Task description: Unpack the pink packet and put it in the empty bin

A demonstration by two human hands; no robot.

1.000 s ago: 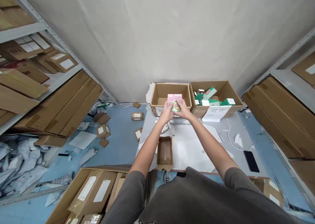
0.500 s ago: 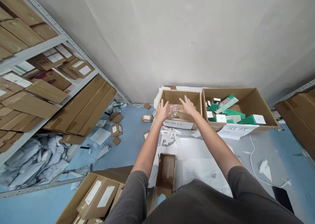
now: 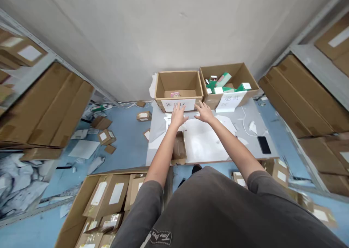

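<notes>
A small pink packet (image 3: 175,94) lies on the floor of the left cardboard box (image 3: 163,81) at the far end of the white table (image 3: 207,146). My left hand (image 3: 177,115) hovers just in front of that box, fingers spread, holding nothing. My right hand (image 3: 204,112) is beside it, also spread and empty. A small open brown carton (image 3: 179,148) sits on the table under my left forearm.
A second cardboard box (image 3: 247,77) to the right holds several green and white packets. A black phone (image 3: 264,144) and a white cable (image 3: 245,123) lie on the table's right side. Shelves of flat cartons stand on both sides. A big box of parcels (image 3: 109,197) sits below left.
Both hands let go of the pink packet, which dropped into the left box. The hands have since drawn back out of the box toward me, open.
</notes>
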